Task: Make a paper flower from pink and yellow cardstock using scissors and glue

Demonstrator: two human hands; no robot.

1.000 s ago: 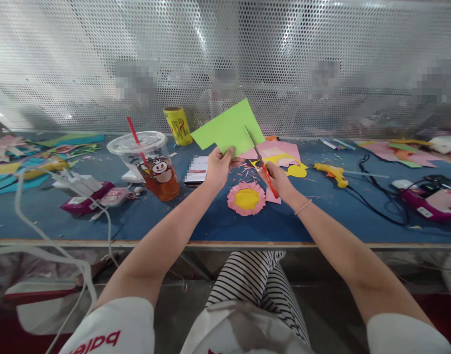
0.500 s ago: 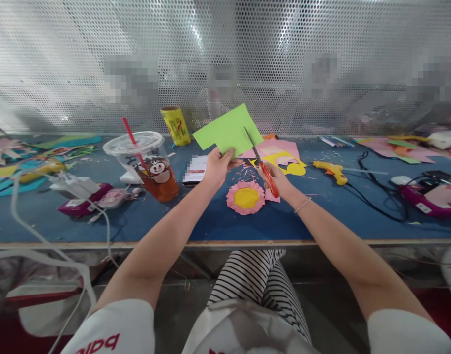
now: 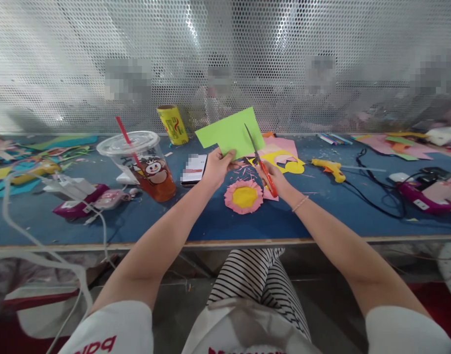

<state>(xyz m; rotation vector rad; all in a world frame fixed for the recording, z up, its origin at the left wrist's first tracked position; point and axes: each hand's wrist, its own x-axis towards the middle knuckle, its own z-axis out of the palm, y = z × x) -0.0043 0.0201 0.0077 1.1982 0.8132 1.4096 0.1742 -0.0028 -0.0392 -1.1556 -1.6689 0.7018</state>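
My left hand (image 3: 220,166) pinches the lower edge of a green sheet of paper (image 3: 230,132), lifted above the table. The sheet has a notch at its lower left. Closed around the red handles of a pair of scissors (image 3: 268,181) is my right hand (image 3: 276,178). One long blade lies across the front of the sheet near its right side; the other blade is hard to make out. Below the hands, a pink paper flower with a yellow centre (image 3: 244,196) lies on the blue table. Pink paper snippets (image 3: 246,172) are scattered behind it.
To the left stand a plastic drink cup (image 3: 154,179) with a red straw and a phone (image 3: 194,169). A yellow roll (image 3: 173,125) stands farther back. Yellow and pink scraps (image 3: 293,164) lie right of the hands, beside a yellow glue gun (image 3: 328,169) with a black cord.
The green sheet has tilted slightly and shifted a little right against the scissors. Both hands keep their hold. The whole view has shifted slightly.
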